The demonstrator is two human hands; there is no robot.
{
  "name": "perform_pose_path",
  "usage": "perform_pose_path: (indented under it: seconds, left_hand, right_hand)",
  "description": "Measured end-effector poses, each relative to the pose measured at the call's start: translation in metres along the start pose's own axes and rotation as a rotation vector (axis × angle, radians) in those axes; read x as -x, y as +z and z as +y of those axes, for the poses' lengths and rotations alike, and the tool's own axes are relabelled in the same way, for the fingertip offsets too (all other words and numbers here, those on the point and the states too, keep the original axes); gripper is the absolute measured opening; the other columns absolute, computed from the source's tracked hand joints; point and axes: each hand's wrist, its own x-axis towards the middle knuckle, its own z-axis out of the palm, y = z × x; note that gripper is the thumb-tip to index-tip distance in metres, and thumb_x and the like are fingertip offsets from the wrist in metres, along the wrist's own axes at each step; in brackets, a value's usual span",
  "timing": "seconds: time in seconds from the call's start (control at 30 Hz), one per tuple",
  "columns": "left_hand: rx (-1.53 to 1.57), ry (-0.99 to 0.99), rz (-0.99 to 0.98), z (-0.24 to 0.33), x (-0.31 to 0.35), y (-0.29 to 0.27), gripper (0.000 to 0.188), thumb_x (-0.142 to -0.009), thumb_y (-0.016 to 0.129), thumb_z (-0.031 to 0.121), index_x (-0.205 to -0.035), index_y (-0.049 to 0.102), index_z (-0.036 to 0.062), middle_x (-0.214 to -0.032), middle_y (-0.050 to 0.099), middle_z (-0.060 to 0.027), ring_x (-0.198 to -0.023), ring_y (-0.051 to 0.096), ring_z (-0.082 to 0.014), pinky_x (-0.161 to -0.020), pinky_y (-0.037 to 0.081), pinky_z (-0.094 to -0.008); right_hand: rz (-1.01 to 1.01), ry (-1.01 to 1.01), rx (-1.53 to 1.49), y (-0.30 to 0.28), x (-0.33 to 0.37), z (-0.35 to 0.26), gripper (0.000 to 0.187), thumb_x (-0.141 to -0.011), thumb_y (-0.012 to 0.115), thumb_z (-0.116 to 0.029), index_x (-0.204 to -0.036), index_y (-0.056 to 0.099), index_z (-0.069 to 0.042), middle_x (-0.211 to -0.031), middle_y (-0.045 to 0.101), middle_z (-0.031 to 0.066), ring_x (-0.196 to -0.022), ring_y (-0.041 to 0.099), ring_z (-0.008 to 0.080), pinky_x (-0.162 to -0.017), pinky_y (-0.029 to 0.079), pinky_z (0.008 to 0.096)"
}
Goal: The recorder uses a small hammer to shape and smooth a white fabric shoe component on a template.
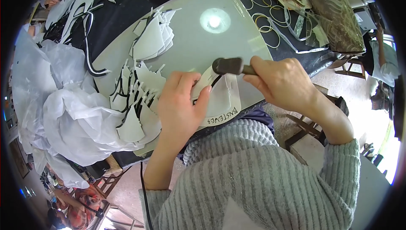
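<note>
My right hand (289, 80) is closed around the handle of a small hammer (229, 66). Its dark head is over a white cut piece (204, 79) with a black strip along it; whether they touch I cannot tell. Thumb and fingers of my left hand (181, 103) grip that piece at its left side. Below the piece, a pale curved template (230, 111) with handwritten marks lies at the near edge of a grey-green board (190, 44). Left of my left hand spreads a pile of white pieces with black edging (134, 122).
Another stack of white pieces (153, 40) sits farther up the board. Crumpled clear plastic (80, 120) covers the table's left side. Loops of narrow cord (264, 16) and a brown patterned roll (334, 14) lie at the far right. Other people are around the table's surroundings.
</note>
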Motion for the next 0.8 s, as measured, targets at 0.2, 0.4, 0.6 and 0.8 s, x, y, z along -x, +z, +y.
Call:
perform_pose_path:
  seconds: [0.2, 0.4, 0.6, 0.8]
  left_hand:
    - [-0.028, 0.041, 0.018, 0.004, -0.007, 0.013, 0.022, -0.077, 0.076, 0.014, -0.094, 0.064, 0.0048, -0.085, 0.060, -0.0079, -0.080, 0.060, -0.0283, -0.067, 0.048, -0.0387]
    - [-0.042, 0.071, -0.003, 0.006, -0.015, 0.012, 0.022, -0.075, 0.078, 0.008, -0.092, 0.065, 0.0021, -0.081, 0.062, -0.0086, -0.073, 0.061, -0.0234, -0.065, 0.050, -0.0335]
    - [-0.017, 0.051, -0.024, 0.008, -0.019, 0.012, 0.021, -0.072, 0.077, 0.006, -0.087, 0.063, 0.0016, -0.081, 0.061, -0.0082, -0.070, 0.060, -0.0228, -0.063, 0.049, -0.0330]
    - [-0.012, 0.051, -0.044, 0.006, -0.022, 0.010, 0.016, -0.075, 0.075, 0.004, -0.086, 0.063, 0.0016, -0.080, 0.061, -0.0081, -0.069, 0.060, -0.0222, -0.063, 0.048, -0.0322]
  right_hand:
    - [-0.043, 0.102, -0.026, 0.011, 0.009, 0.008, 0.030, -0.095, 0.064, -0.029, -0.086, 0.050, -0.005, -0.063, 0.057, 0.0123, -0.055, 0.059, 0.0344, -0.048, 0.044, 0.0420]
    - [0.012, 0.076, -0.025, 0.018, 0.011, 0.012, 0.034, -0.097, 0.061, -0.035, -0.084, 0.050, -0.005, -0.057, 0.057, 0.0088, -0.050, 0.061, 0.0281, -0.044, 0.046, 0.0381]
    - [0.010, 0.064, -0.037, 0.016, 0.011, 0.013, 0.035, -0.095, 0.063, -0.035, -0.083, 0.049, -0.005, -0.055, 0.055, 0.0076, -0.048, 0.060, 0.0258, -0.042, 0.045, 0.0355]
    - [-0.001, 0.078, -0.069, 0.015, 0.012, 0.013, 0.034, -0.095, 0.063, -0.034, -0.084, 0.049, -0.005, -0.058, 0.056, 0.0085, -0.049, 0.060, 0.0272, -0.043, 0.045, 0.0366]
